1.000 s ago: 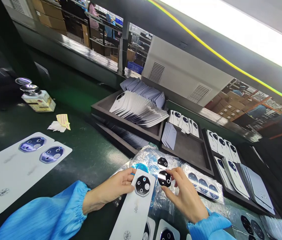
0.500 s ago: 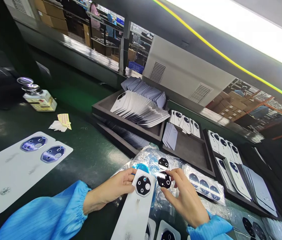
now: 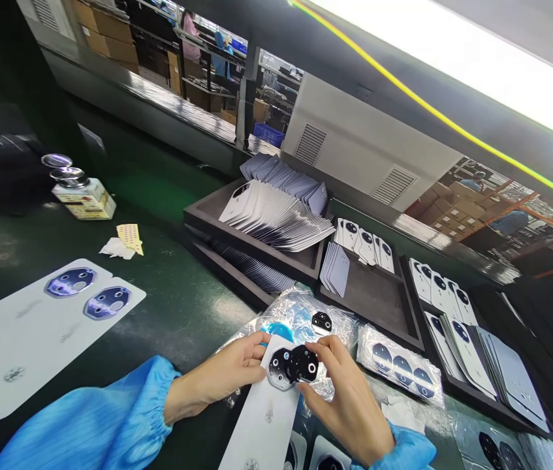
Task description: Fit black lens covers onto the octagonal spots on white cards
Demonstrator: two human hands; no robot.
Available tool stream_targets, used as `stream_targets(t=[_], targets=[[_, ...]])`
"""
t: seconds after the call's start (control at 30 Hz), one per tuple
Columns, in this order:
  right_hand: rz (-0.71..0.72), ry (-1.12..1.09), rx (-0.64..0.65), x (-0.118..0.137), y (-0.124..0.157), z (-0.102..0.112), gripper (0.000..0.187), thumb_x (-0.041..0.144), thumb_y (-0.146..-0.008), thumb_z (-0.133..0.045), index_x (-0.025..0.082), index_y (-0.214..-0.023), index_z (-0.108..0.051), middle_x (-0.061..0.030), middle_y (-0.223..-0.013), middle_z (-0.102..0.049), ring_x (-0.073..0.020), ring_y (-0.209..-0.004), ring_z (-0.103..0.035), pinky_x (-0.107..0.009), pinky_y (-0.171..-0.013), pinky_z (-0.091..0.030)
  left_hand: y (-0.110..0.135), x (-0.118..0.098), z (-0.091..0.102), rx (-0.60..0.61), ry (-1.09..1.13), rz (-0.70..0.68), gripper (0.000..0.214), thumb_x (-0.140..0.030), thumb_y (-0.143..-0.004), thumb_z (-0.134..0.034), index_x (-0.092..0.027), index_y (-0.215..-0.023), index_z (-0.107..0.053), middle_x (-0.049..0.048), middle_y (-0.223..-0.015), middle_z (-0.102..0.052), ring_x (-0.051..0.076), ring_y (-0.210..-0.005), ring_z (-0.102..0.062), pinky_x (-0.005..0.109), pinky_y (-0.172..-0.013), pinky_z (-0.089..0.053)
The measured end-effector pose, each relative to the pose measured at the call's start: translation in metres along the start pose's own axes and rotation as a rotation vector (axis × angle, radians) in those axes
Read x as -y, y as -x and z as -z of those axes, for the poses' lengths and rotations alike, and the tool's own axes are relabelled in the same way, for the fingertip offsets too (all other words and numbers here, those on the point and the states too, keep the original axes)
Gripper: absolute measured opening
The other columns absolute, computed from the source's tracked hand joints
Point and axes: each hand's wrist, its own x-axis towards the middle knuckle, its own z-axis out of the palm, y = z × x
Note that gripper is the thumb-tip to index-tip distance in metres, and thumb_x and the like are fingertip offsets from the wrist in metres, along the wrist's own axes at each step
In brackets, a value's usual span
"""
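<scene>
My left hand [image 3: 224,373] grips the upper left edge of a white phone back panel [image 3: 259,424], fingers closed on it. A dark camera recess [image 3: 279,372] with several holes sits near the panel's top. Between thumb and fingertips, my right hand [image 3: 349,401] pinches a black camera lens cover [image 3: 305,363] with round holes. This cover overlaps the right part of the recess; whether they touch I cannot tell. Just behind lies another black lens cover [image 3: 322,321] on clear plastic wrap [image 3: 300,303], beside a blue round film [image 3: 279,331].
Dark trays [image 3: 367,294] of phone panels stand behind and to the right. Packed lens covers [image 3: 402,370] lie right of my hand. At left are a large white sheet [image 3: 26,346] with two lens covers, a pump bottle [image 3: 84,196] and yellow sticker paper [image 3: 130,237].
My right hand has moved left, carrying the black lens cover from beside the panel to over its camera recess. My left hand keeps its grip on the panel.
</scene>
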Motion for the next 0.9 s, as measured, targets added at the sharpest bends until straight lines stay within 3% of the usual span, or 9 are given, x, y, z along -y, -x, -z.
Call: stream_targets(t=[0.23,0.9], targets=[[-0.014,-0.019,0.073,0.008,-0.005,-0.01,0.043,0.007,-0.07,-0.06,0.017,-0.111,-0.05,-0.0074,-0.1,-0.052,-0.0213,-0.09,-0.058,-0.038,-0.076,-0.055,0.001,0.004,0.001,0.012,-0.001,-0.017,0.044,-0.016,-0.064,-0.059,-0.018,-0.109,-0.055,0.0042,-0.095,-0.07,0.022,-0.085,-0.066,0.031,-0.075,-0.047],[0.0,-0.019,0.086,0.009,-0.006,-0.018,0.047,0.007,-0.068,-0.064,0.019,-0.111,-0.05,-0.0073,-0.102,-0.052,-0.022,-0.093,-0.059,-0.037,-0.077,-0.055,0.002,0.005,0.001,0.016,0.05,-0.005,0.043,-0.015,-0.064,-0.06,-0.018,-0.107,-0.056,0.0022,-0.089,-0.069,0.021,-0.084,-0.064,0.03,-0.073,-0.045]])
